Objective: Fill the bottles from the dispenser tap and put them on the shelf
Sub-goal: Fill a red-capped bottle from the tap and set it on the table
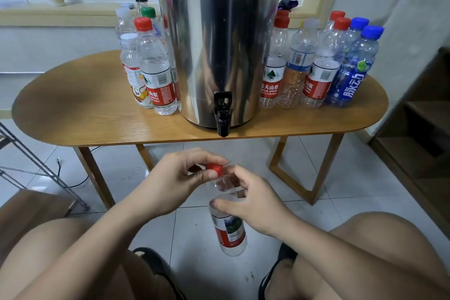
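A clear plastic water bottle with a red-and-white label was held nearly upright below the dispenser tap, lower than the table edge. The left hand pinched its red cap between thumb and curled fingers. The right hand wrapped its fingers round the bottle's shoulder.

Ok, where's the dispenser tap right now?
At the centre of the head view, the black tap juts from the steel dispenser base over the table front edge; the held red-capped bottle is lower in frame.
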{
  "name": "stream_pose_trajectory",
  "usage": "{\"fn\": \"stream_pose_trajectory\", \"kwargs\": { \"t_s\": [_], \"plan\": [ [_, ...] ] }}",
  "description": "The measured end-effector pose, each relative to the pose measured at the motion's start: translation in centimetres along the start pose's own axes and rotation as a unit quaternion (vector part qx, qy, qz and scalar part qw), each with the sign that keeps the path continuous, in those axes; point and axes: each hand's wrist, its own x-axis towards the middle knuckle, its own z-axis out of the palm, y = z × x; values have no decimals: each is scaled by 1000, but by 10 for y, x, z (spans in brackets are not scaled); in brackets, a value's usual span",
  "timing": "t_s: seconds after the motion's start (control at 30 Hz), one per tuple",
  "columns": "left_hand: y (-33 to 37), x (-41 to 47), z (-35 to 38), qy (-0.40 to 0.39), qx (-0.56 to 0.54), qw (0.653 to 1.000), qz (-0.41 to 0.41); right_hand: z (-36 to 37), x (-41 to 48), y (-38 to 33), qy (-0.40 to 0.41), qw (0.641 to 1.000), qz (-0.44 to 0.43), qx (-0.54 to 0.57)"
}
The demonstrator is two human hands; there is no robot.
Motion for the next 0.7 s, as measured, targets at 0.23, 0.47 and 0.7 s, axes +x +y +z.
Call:
{"fn": "stream_pose_trajectory", "kwargs": {
  "t_s": [0.23, 0.47, 0.7],
  "plan": [
    [-3, 5, 1, 81, 76, 994, -4, 1, -3, -5, 28, 998, -17, -61],
    [-15, 9, 10, 86, 189, 978, -28, 4, 0, 0, 49, 989, -47, -131],
    [-11, 6, -5, -8, 67, 997, 41, -3, 5, 1, 60, 990, -28, -122]
  ]
}}
